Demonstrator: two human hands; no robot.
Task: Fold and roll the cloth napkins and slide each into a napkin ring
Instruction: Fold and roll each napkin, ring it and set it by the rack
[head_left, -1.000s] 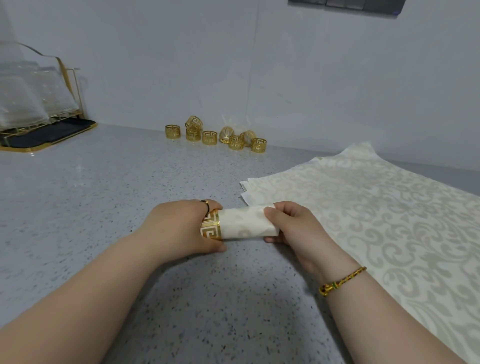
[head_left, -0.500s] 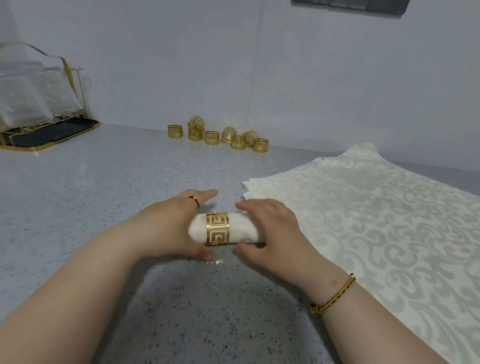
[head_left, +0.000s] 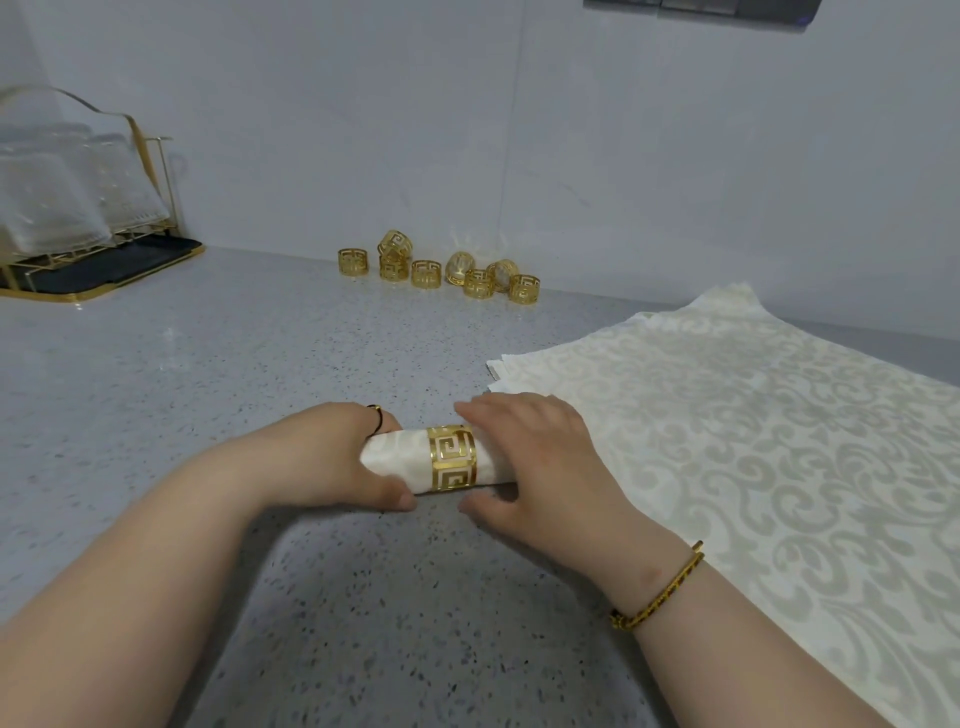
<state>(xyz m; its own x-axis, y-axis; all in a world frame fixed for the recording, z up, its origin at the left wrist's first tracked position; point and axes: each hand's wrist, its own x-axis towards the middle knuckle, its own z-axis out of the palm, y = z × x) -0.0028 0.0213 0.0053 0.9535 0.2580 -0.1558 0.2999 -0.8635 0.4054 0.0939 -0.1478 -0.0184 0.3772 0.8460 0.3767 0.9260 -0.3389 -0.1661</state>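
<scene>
A rolled cream napkin (head_left: 397, 457) lies across the speckled grey counter (head_left: 260, 374), with a gold key-pattern napkin ring (head_left: 451, 457) around its middle. My left hand (head_left: 332, 457) grips the roll's left end, thumb in front. My right hand (head_left: 540, 462) covers the right end, fingers over the top and thumb on the counter side. To the right lies a stack of flat cream damask napkins (head_left: 753, 415).
Several loose gold napkin rings (head_left: 436, 270) stand in a cluster against the back wall. A gold wire rack (head_left: 78, 208) with clear glassware on a dark tray sits at the far left. The wall closes off the back of the counter.
The ring has slid from the roll's left end to its middle. My right hand shifted from pinching the right end to covering it, and my left hand regripped the left end.
</scene>
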